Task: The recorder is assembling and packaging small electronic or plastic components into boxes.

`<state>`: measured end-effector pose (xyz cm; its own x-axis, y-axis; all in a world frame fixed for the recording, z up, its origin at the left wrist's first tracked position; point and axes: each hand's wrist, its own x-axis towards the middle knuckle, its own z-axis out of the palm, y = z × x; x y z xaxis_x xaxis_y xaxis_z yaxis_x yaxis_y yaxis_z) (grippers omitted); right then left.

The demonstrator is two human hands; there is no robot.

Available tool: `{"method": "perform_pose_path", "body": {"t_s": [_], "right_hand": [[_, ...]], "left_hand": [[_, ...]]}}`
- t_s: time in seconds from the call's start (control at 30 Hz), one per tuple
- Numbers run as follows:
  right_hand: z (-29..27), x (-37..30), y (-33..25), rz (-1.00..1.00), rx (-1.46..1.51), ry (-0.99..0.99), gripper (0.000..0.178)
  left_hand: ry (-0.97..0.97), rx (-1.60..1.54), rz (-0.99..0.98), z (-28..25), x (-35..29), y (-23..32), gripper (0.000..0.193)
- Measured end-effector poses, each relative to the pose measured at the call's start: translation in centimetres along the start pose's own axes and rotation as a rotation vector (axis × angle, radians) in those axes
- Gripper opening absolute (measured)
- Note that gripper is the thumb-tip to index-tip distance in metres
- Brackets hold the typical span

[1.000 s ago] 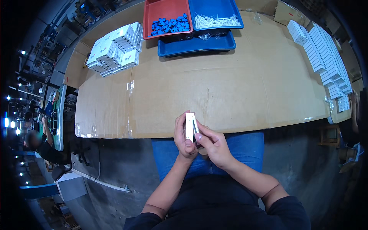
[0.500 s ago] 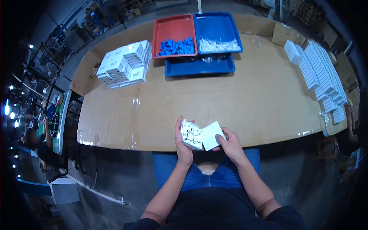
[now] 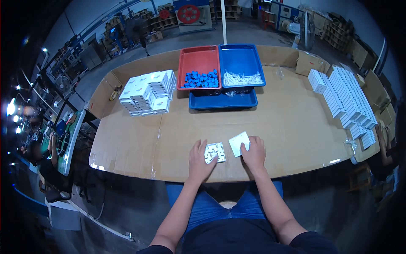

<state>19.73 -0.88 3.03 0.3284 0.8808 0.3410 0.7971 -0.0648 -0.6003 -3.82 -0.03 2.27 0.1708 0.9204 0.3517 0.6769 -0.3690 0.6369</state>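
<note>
My left hand [image 3: 199, 163] is closed round the left side of a shallow white plastic box base [image 3: 216, 149], its thumb at the near edge. The base lies at the table's near side, open side up, with moulded ribs and small parts inside too small to name. My right hand [image 3: 255, 153] pinches a flat white square cover plate [image 3: 239, 144] by its right side, thumb on top. The plate is tilted and stands apart from the base, a little to its right.
At the back stand a red tray [image 3: 198, 57] of blue pieces, a blue tray [image 3: 239, 55] of white pieces, and a lower blue tray [image 3: 224, 100]. White boxes are stacked at left [image 3: 146, 95] and right [image 3: 351, 99]. Another person [image 3: 46, 163] sits at far left.
Both hands have moved forward over the table and turned the base flatter. The cover plate has parted from the base's edge. The view has tilted up.
</note>
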Motion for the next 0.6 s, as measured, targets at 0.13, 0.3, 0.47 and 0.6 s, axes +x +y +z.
{"method": "perform_pose_path", "body": {"t_s": [0.13, 0.3, 0.47, 0.6], "right_hand": [[0.2, -1.0, 0.9, -0.168, 0.07, 0.098, 0.035], [-0.1, -3.2, 1.1, -0.287, 0.031, -0.176, 0.035], [0.1, -1.9, -0.1, -0.298, -0.024, -0.242, 0.036], [0.3, 0.9, -0.1, -0.294, -0.006, -0.311, 0.032]], "left_hand": [[-0.044, 0.132, 0.028, 0.6, -1.8, 0.1, 0.083], [-0.078, 0.15, 0.0, 1.1, -1.5, 0.6, 0.087], [-0.053, 0.132, -0.008, 1.7, 0.5, 0.0, 0.089], [-0.082, 0.177, -0.08, 1.6, 1.0, 0.7, 0.091]]}}
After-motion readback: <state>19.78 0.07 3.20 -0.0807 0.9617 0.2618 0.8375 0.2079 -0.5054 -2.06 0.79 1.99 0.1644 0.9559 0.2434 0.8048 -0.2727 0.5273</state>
